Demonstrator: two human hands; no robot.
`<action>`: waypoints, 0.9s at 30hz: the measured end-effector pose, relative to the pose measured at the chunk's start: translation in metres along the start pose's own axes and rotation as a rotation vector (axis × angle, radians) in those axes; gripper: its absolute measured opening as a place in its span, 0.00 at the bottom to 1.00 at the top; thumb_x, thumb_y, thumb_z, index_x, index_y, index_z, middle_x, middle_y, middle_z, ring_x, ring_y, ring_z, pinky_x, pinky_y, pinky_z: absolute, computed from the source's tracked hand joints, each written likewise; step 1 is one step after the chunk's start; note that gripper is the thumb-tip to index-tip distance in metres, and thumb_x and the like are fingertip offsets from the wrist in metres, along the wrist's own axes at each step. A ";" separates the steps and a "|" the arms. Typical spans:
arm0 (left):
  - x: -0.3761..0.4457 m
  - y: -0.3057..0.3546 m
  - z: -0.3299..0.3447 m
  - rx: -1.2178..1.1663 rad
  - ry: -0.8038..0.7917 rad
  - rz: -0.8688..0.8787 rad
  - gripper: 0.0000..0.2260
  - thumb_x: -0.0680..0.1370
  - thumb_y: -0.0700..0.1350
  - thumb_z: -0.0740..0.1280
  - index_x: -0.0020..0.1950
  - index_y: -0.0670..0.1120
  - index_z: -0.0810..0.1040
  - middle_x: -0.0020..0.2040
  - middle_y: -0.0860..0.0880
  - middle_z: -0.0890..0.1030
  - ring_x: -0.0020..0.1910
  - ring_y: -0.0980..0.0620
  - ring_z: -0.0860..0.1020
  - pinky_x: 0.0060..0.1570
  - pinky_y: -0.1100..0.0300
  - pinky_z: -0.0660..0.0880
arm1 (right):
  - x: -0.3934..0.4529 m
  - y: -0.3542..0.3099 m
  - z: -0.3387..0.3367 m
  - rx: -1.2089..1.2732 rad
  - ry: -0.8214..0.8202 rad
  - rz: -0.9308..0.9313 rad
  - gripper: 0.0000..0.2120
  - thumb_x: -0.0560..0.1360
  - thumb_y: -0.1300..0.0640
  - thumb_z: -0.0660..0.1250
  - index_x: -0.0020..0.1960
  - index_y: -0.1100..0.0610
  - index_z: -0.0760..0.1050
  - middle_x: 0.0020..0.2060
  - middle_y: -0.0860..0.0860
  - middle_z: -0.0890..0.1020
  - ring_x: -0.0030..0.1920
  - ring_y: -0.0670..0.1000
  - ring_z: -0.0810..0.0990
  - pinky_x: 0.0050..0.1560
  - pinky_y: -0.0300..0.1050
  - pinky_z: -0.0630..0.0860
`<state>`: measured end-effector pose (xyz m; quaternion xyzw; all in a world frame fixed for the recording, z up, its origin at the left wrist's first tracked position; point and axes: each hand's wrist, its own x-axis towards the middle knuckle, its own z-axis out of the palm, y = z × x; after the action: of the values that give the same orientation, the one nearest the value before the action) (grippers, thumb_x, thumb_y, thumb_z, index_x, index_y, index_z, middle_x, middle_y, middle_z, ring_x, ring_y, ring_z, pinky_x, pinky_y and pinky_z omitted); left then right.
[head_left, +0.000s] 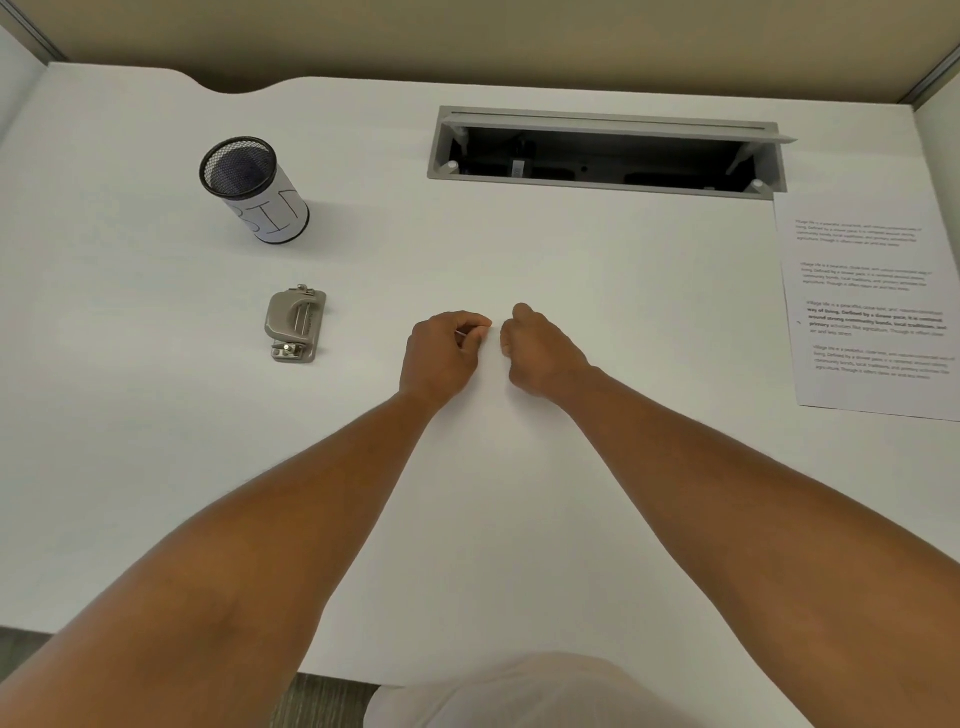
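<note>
Fingers (475, 326) of the left hand (441, 356) are curled inward and pinch a thin pale sliver (461, 335), which is too small to identify. Fingers of the right hand (540, 353) are likewise curled, with the thumb raised; whether they hold anything cannot be determined. Both hands are positioned over the desk (156, 467) to the right of the hole punch (297, 325) and level with it, the left hand nearer. Their fingertips face each other and almost touch, which suggests fine two-handed work on the sliver. A mesh cup marked BIN (254, 189) stands behind the punch, probably to receive scrap within easy reach. A printed sheet (872, 312) lies far right of the punch, well apart from the hands. An open cable hatch (605, 150) sits behind and right of the punch.
</note>
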<state>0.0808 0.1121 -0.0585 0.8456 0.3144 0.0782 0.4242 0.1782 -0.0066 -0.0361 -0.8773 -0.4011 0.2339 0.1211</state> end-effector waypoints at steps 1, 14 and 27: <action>0.000 0.000 0.000 0.004 -0.002 0.003 0.08 0.79 0.43 0.67 0.54 0.50 0.85 0.50 0.56 0.85 0.46 0.58 0.82 0.54 0.60 0.78 | 0.000 0.000 0.001 -0.014 0.002 -0.002 0.09 0.71 0.70 0.59 0.49 0.63 0.74 0.52 0.56 0.71 0.47 0.57 0.74 0.45 0.53 0.77; -0.003 0.000 -0.002 0.056 -0.023 0.028 0.09 0.79 0.46 0.67 0.56 0.51 0.84 0.51 0.55 0.84 0.42 0.62 0.79 0.51 0.64 0.77 | 0.012 0.023 -0.015 0.624 0.042 0.213 0.10 0.76 0.65 0.57 0.44 0.58 0.75 0.42 0.47 0.76 0.43 0.48 0.74 0.39 0.36 0.70; -0.008 0.004 0.008 0.275 -0.161 0.207 0.09 0.80 0.51 0.64 0.55 0.58 0.83 0.46 0.55 0.80 0.43 0.56 0.77 0.46 0.59 0.74 | 0.002 0.030 -0.002 0.534 0.169 0.109 0.03 0.72 0.62 0.70 0.42 0.59 0.83 0.41 0.48 0.77 0.41 0.44 0.76 0.44 0.36 0.69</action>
<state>0.0796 0.1002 -0.0589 0.9270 0.1984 0.0100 0.3181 0.1996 -0.0243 -0.0474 -0.8510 -0.2660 0.2635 0.3682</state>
